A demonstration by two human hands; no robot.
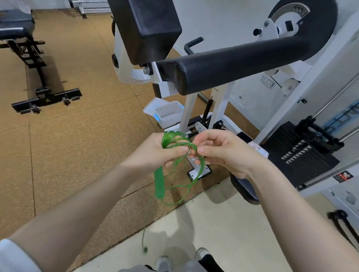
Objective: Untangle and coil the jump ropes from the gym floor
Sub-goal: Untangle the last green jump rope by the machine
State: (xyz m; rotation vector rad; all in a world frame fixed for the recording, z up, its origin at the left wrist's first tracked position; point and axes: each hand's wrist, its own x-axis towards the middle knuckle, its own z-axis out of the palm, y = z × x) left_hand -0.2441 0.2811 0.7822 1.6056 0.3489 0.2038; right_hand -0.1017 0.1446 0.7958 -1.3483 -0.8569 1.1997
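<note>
Between a person's two hands, held out at chest level over the seam where the cork-coloured gym floor [71, 153] meets a pale mat [227, 234], a green jump rope [181, 145] is gathered into a bundle of loops. The left hand [155, 153] grips the bundle, fingers curled round the strands, with the rope's green handle [160, 184] hanging straight down just below the palm, its long axis near vertical. The right hand [226, 153] meets it from the right, thumb and forefinger pinching the outermost loop where it touches the left thumb. Larger slack loops sag beneath both hands, and a single thin strand trails down toward the floor, ending in a small dark tip [145, 249] near the person's grey shoes [164, 263].

By the look of it, coiling is under way but not finished: the trailing strand lies below and slightly left of the bundle, nearer the left hand, so the right hand would probably have to reach down across to draw it up.

Behind stands a white weight machine [218, 109] with a black padded roller [232, 65]. A red-and-black warning sticker [343, 176] on its frame is too small to read; no brand is legible.
</note>
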